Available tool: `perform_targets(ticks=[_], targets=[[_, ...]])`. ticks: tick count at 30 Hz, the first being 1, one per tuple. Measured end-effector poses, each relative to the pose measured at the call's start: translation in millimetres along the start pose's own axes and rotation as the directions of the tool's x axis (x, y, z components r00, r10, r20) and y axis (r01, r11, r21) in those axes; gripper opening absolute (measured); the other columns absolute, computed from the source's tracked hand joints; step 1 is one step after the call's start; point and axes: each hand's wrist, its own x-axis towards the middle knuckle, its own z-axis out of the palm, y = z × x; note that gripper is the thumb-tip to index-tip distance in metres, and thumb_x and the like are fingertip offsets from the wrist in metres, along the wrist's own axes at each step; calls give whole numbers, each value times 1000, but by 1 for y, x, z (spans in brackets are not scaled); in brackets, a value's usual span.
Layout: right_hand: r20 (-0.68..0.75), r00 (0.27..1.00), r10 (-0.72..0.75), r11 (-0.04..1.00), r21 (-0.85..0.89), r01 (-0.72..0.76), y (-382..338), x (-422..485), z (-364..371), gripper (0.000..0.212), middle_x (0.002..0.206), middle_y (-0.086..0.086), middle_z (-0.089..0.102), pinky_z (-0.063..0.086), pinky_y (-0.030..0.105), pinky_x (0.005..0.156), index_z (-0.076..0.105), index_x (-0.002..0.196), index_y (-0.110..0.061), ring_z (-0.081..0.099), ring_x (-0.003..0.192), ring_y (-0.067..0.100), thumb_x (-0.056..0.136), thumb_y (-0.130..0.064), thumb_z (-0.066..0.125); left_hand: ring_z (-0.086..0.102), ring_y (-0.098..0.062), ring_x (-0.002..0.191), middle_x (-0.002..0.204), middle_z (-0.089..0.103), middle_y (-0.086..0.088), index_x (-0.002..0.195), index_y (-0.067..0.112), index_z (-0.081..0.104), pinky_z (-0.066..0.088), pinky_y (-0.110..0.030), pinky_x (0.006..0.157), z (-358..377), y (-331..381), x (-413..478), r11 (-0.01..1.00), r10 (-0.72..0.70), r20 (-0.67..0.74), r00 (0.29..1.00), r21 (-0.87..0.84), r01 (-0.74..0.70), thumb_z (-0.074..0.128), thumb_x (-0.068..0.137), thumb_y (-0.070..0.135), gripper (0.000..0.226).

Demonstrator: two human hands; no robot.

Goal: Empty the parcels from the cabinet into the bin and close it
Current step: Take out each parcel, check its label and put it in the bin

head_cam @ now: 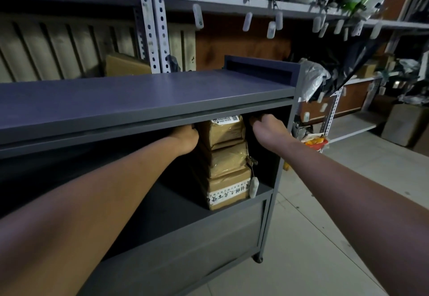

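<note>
A grey cabinet (148, 96) stands open, and its shelf carries a stack of three brown parcels (228, 161). A white tag (253, 188) hangs from the stack. My left hand (185, 140) is inside the opening, against the left side of the top parcel (224, 131). Its fingers are hidden behind the parcel and the cabinet's top edge. My right hand (267, 128) is inside on the right of the top parcel with its fingers curled. A narrow dark gap shows between this hand and the parcel. No bin is in view.
Metal shelving (153, 17) with bagged parcels and hanging tags runs behind the cabinet. A cardboard box (405, 124) sits on the tiled floor at the right. A plastic bag (312, 80) lies just right of the cabinet, which rests on a caster (258, 258).
</note>
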Motion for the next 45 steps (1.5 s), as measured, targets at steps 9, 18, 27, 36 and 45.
perform_targets(ticks=[9,18,27,36,45], targets=[[130,984,120,895,414,-163,-9,11,22,57,128,12,60,45,49,105,49,139,-11,57,116,31,100,-50,39,62,-30,108,132,58,-11,139,16,48,48,-51,100,3,6,-5,886,-226,182,957,-370,280,22,99,65,68],[63,997,47,881,467,-71,-15,-16,36,32,102,4,63,45,37,86,54,115,-15,60,96,23,97,-41,52,70,-26,95,103,73,-7,109,18,66,58,-41,86,-4,-1,-22,779,-190,217,957,-560,282,38,95,63,55],[16,1000,4,814,581,-12,-30,-101,54,77,129,2,62,46,49,104,50,132,-31,59,119,27,71,-77,55,72,-27,94,99,76,-9,117,23,65,57,-43,90,-18,-37,-87,629,-139,307,942,-707,323,52,91,65,51],[78,997,-10,723,689,-46,-59,-200,107,30,106,2,72,53,46,95,62,110,-28,67,102,20,87,-46,70,72,-29,94,111,71,-9,123,32,55,56,-47,93,-52,-113,-188,562,-212,307,928,-738,373,54,96,52,33],[257,965,-51,581,794,-180,-96,-306,185,22,108,2,73,54,48,96,64,110,-23,68,105,22,90,-19,71,73,-28,96,123,67,0,128,39,53,58,-48,89,-85,-217,-310,521,-276,261,925,-768,372,59,93,51,37]])
